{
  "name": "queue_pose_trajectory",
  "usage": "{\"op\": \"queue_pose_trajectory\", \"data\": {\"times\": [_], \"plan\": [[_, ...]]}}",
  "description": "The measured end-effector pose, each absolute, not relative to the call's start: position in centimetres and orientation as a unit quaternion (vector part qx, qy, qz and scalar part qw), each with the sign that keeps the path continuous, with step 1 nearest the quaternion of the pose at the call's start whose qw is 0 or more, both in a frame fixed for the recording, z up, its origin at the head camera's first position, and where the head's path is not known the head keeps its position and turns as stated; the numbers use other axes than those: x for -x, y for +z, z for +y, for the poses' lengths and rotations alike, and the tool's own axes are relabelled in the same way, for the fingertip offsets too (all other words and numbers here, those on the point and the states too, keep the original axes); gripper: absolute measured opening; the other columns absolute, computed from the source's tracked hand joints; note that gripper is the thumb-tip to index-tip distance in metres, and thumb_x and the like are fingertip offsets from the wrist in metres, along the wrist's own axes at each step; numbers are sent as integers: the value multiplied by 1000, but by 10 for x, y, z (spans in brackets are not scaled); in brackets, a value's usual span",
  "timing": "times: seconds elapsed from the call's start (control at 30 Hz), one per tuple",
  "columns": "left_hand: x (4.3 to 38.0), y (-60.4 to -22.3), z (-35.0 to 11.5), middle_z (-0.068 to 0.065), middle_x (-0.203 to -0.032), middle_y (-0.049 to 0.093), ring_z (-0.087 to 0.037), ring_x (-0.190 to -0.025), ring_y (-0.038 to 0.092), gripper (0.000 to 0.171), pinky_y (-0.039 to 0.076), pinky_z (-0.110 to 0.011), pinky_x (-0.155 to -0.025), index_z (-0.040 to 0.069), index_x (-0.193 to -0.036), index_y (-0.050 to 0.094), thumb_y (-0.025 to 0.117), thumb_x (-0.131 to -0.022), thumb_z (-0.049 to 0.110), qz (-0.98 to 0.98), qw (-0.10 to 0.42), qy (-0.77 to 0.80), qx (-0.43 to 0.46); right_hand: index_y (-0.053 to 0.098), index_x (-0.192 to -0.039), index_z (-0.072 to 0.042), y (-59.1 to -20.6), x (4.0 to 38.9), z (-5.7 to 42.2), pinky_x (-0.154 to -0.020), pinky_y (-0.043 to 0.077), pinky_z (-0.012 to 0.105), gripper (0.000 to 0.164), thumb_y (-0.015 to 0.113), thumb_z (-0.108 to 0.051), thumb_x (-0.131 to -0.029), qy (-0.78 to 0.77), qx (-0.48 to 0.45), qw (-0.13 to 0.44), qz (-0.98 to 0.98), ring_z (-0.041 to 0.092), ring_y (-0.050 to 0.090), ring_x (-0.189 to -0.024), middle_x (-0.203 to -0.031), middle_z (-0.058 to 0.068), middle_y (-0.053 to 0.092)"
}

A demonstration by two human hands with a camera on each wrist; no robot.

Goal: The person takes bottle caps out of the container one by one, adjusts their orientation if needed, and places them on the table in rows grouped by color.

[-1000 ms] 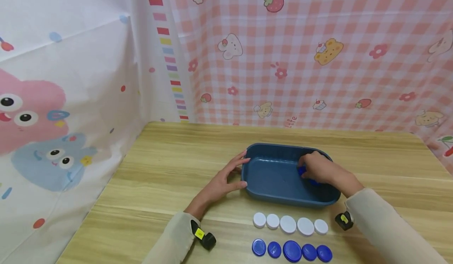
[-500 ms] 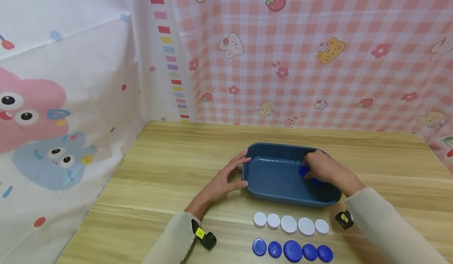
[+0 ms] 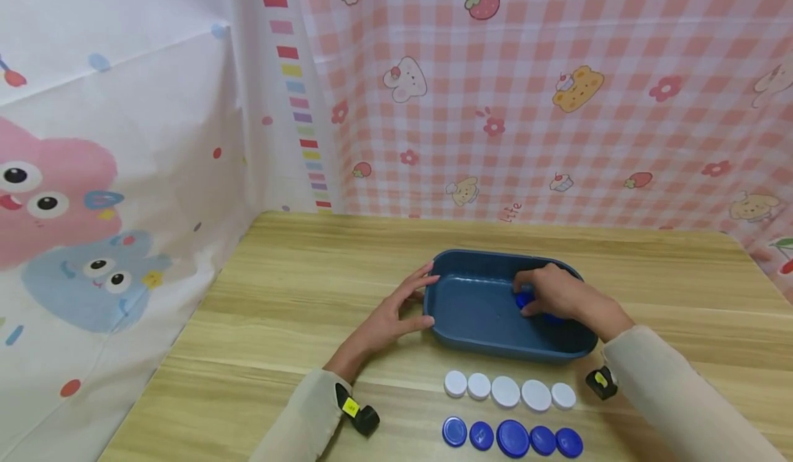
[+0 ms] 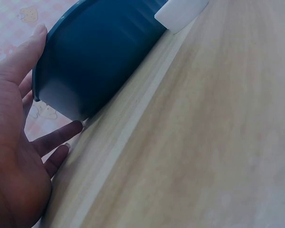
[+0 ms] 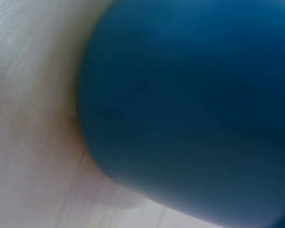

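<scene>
In the head view a dark blue plastic basin (image 3: 477, 307) stands on the table. My left hand (image 3: 389, 316) rests against its left end, fingers spread and fairly straight. The left wrist view has that hand (image 4: 14, 137) with its thumb on the basin's outer wall (image 4: 99, 52). Inside the right half of the basin, my right hand (image 3: 559, 293) pinches a blue bottle cap (image 3: 524, 299) between thumb and fingers. More blue (image 3: 553, 319) shows under the palm, partly hidden. The basin's outside (image 5: 190, 109) fills most of the right wrist view and hides the right hand there.
In front of the basin lies a row of several white caps (image 3: 505, 392), and nearer a row of several blue caps (image 3: 513, 438). The wooden table (image 3: 310, 262) reaches back to a checked pink curtain (image 3: 514, 104). A white patterned cloth (image 3: 155, 173) hangs at left.
My right hand has shifted slightly left inside the basin, with the blue bottle cap at its fingertips. The left hand and the rows of caps stay where they were.
</scene>
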State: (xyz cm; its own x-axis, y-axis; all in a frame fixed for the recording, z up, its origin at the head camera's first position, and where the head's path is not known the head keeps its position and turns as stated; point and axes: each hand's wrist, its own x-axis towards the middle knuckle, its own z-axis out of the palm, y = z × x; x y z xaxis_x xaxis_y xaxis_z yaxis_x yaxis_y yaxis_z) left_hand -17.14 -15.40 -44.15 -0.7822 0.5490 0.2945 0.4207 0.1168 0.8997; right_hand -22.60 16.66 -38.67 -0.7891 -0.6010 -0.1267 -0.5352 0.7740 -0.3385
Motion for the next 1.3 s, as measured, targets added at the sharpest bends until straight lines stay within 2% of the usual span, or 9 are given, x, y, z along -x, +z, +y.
{"op": "queue_pose_trajectory", "data": {"times": [0.1,0.17,0.3,0.4,0.67,1.13,1.3], "plan": [[165,-427,-153,-12,-158,14,-43,-124,42,61,32,-59,-102,0,-145,36,65,-92,13,739,60,584,-330,67,-101,-10,-390,230,169,-61,48,33,29,80,-22,-78,-152,316,113,930,15,51,-65,-76,0,60],[164,-424,-153,-14,-158,13,-44,-125,41,61,31,-59,-102,1,-145,37,65,-92,11,740,62,583,-330,66,-99,-11,-389,231,170,-58,46,30,28,81,-22,-77,-159,328,117,924,14,50,-63,-72,-2,58],[163,-422,-152,-14,-158,13,-44,-127,39,61,31,-59,-103,1,-145,36,65,-91,10,741,63,582,-329,65,-100,-14,-387,235,173,-49,44,27,29,81,-20,-77,-183,336,160,910,10,50,-51,-63,-4,53],[163,-422,-152,-14,-158,13,-44,-128,38,61,31,-59,-103,-1,-144,36,65,-91,10,741,63,582,-330,64,-102,-16,-385,238,174,-46,45,26,30,81,-17,-77,-187,334,193,903,10,50,-48,-64,-4,52],[163,-422,-152,-13,-158,13,-44,-126,39,61,30,-59,-103,4,-145,37,65,-92,11,741,68,583,-327,64,-105,-19,-383,244,174,-46,47,27,31,79,-15,-79,-183,339,232,893,11,52,-49,-71,-1,55],[162,-424,-152,-13,-158,13,-44,-125,41,61,31,-59,-102,4,-145,37,65,-92,13,744,66,580,-324,65,-102,-17,-379,242,174,-47,47,26,27,78,-12,-79,-190,354,229,887,10,53,-48,-72,-2,57],[162,-424,-152,-14,-158,13,-43,-125,41,61,32,-58,-102,2,-145,36,65,-92,13,746,62,576,-328,67,-102,-17,-363,233,172,-53,46,25,25,79,-14,-80,-181,388,190,884,9,52,-60,-74,-5,58]]}}
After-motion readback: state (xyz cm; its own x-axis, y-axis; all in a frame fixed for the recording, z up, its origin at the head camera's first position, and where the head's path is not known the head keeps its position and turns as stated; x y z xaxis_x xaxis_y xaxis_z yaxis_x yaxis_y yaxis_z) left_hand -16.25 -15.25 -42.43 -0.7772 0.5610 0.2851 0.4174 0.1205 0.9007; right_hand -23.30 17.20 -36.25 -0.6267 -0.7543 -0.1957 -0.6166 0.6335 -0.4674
